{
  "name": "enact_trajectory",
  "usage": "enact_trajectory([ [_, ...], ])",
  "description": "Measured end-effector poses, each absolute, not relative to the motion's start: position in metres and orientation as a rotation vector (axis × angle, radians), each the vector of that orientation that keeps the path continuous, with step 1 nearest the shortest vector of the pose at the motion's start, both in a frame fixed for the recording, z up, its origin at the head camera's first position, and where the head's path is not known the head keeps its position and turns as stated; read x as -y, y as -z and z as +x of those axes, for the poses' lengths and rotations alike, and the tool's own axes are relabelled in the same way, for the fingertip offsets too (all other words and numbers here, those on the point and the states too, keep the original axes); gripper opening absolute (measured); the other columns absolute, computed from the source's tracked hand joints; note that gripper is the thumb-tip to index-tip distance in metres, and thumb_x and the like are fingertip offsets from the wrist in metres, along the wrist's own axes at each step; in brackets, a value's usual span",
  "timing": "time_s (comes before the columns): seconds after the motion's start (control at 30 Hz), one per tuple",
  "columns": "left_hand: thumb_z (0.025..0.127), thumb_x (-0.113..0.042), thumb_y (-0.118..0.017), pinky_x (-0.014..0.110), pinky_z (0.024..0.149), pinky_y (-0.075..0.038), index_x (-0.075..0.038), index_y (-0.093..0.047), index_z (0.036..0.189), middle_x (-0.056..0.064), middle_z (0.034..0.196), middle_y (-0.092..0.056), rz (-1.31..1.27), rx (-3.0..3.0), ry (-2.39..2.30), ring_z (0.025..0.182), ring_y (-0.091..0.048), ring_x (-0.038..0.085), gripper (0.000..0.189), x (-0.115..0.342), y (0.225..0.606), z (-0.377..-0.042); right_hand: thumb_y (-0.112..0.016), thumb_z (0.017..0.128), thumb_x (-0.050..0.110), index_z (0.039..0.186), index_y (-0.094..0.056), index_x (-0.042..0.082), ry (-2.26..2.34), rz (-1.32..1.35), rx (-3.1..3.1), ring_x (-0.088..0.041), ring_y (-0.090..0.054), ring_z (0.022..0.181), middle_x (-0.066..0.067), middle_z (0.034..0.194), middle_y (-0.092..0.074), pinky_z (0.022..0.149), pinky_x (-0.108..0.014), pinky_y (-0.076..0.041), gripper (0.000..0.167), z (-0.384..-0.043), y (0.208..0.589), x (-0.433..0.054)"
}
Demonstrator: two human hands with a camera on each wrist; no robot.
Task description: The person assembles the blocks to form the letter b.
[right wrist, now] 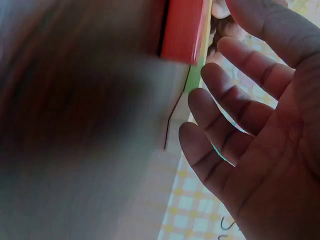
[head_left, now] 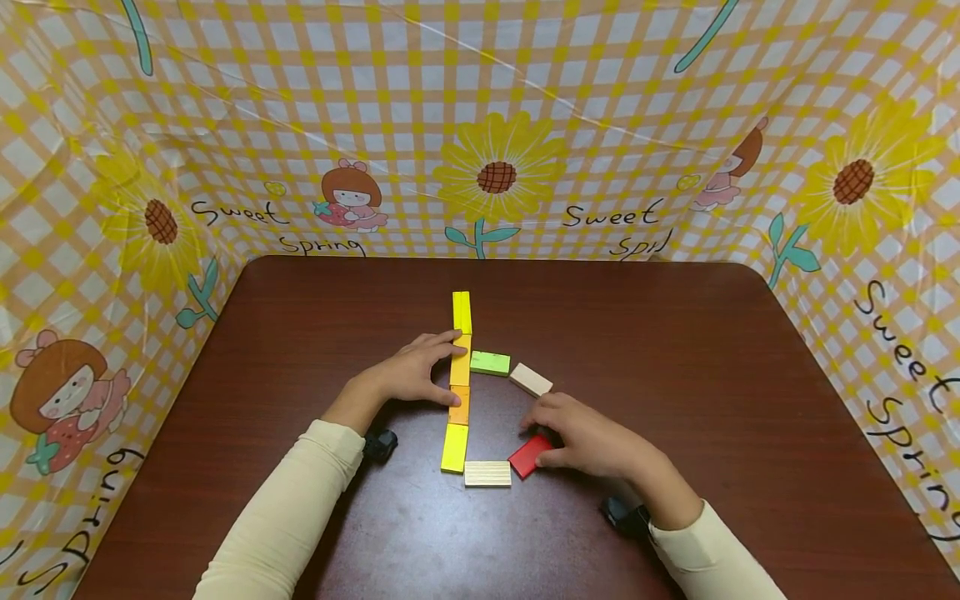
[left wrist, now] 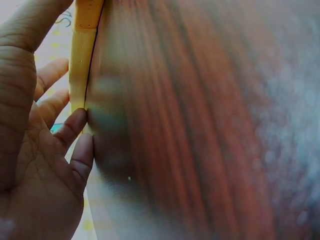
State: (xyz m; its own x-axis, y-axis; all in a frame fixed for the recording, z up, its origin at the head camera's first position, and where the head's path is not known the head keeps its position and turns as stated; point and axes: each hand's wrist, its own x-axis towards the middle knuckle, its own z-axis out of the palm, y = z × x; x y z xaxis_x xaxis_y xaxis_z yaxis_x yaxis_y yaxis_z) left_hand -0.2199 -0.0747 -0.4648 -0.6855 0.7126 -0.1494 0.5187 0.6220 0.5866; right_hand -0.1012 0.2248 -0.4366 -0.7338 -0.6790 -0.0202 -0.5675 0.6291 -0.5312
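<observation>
On the table, several blocks lie end to end in a straight column: a yellow block (head_left: 462,312) at the far end, an amber block (head_left: 461,367), an orange block (head_left: 460,414) and a yellow block (head_left: 453,450) nearest. My left hand (head_left: 408,371) touches the column's left side, fingertips at the amber block and thumb at the orange one. A green block (head_left: 491,363), a pale wooden block (head_left: 531,379), a red block (head_left: 528,457) and another pale block (head_left: 487,474) curve out to the right. My right hand (head_left: 592,437) has its thumb at the red block, fingers loosely bent and spread.
The dark brown table (head_left: 675,333) is enclosed by a yellow checked cloth (head_left: 600,108) at the back and both sides. A black wrist camera (head_left: 381,446) sits under the left wrist and another black camera (head_left: 624,517) under the right.
</observation>
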Motion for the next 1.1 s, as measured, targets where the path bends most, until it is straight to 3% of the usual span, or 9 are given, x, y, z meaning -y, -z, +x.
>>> enact_trajectory([
  [0.8,0.079,-0.05,-0.08,0.052,0.115,-0.022,-0.018,-0.043,0.151,-0.002,0.165,-0.015,0.963,-2.474,-0.749,0.149,-0.016,0.026,0.087,0.076,0.466,-0.22,-0.084,0.077,0.038,0.114,-0.068,0.018,0.495,-1.161,-2.634,-0.011,-0.049,0.096,0.007,0.105,-0.057,0.085,-0.035,-0.044,0.045,-0.089,0.446,-0.186],
  [1.1,0.079,-0.052,-0.08,0.051,0.114,-0.023,-0.018,-0.043,0.151,-0.002,0.165,-0.016,0.967,-2.485,-0.743,0.148,-0.017,0.025,0.087,0.075,0.466,-0.22,-0.08,0.084,0.026,0.11,-0.07,0.018,0.48,-1.194,-2.622,-0.009,-0.05,0.091,0.007,0.099,-0.059,0.083,-0.035,-0.045,0.028,-0.09,0.445,-0.182],
])
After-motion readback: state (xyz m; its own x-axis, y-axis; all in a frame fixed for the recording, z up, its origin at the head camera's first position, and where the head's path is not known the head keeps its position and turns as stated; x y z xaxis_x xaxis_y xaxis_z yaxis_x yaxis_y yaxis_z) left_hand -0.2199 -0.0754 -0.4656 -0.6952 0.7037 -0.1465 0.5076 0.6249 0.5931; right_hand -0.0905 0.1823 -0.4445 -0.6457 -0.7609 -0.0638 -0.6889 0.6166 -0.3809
